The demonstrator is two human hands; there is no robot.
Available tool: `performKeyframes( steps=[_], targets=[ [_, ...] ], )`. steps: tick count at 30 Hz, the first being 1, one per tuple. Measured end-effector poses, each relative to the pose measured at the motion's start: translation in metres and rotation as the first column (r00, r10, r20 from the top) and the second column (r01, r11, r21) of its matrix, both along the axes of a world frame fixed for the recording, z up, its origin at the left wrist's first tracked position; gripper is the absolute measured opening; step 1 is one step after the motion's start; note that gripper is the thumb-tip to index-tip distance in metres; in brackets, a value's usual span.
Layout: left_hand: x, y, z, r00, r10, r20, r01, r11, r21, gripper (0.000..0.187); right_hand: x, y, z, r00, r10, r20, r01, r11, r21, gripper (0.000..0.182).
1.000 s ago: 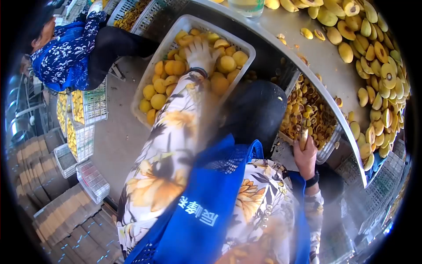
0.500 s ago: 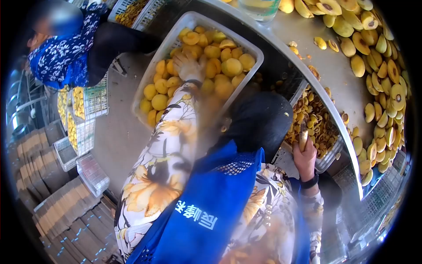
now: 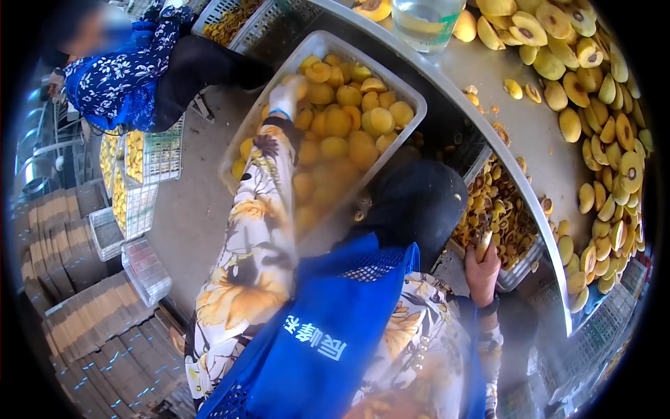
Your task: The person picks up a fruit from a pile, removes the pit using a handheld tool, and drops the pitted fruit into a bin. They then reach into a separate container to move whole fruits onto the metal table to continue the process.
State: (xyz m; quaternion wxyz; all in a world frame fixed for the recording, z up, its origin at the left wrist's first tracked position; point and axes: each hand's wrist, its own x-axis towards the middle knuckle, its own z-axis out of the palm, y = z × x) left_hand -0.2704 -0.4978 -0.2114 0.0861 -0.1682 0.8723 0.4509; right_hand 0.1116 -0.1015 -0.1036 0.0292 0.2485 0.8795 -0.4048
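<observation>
My left hand (image 3: pixel 283 99), in a pale glove with a blue edge at the wrist, is at the far left side of a grey plastic crate (image 3: pixel 419 105) of yellow peaches (image 3: pixel 338 123). Its fingers are curled round a yellow peach (image 3: pixel 298 86), partly hidden. My right hand (image 3: pixel 481 274) grips a small tool with a pale wooden handle (image 3: pixel 483 246); its dark metal end is too small to make out. That hand is beside a basket (image 3: pixel 515 276) of peach scraps and pits (image 3: pixel 497 202), below the table's edge.
A curved metal table (image 3: pixel 520 126) carries halved peaches (image 3: pixel 607 140) and a clear container of liquid (image 3: pixel 427 26). On the left sits a co-worker (image 3: pixel 118 87) near crates of fruit (image 3: pixel 155 157). Flattened cardboard stacks (image 3: pixel 98 307) lie at lower left.
My left hand has shifted left within the crate, and its spread fingers have closed round a peach. My right hand keeps its hold on the tool. The view has shifted slightly.
</observation>
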Motion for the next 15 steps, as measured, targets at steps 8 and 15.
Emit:
performKeyframes(
  steps=[8,15],
  targets=[
    [-0.038,-0.01,0.0,0.971,-0.063,0.23,0.196,0.76,-0.619,0.066,-0.022,-0.012,-0.001,0.999,0.049,0.022,-0.049,0.999,-0.009,0.038],
    [-0.039,0.016,0.003,0.844,-0.492,-0.213,-0.057,0.313,-0.948,0.068,-0.023,-0.016,-0.017,0.998,-0.035,0.051,0.033,0.999,0.028,0.034]
  ],
)
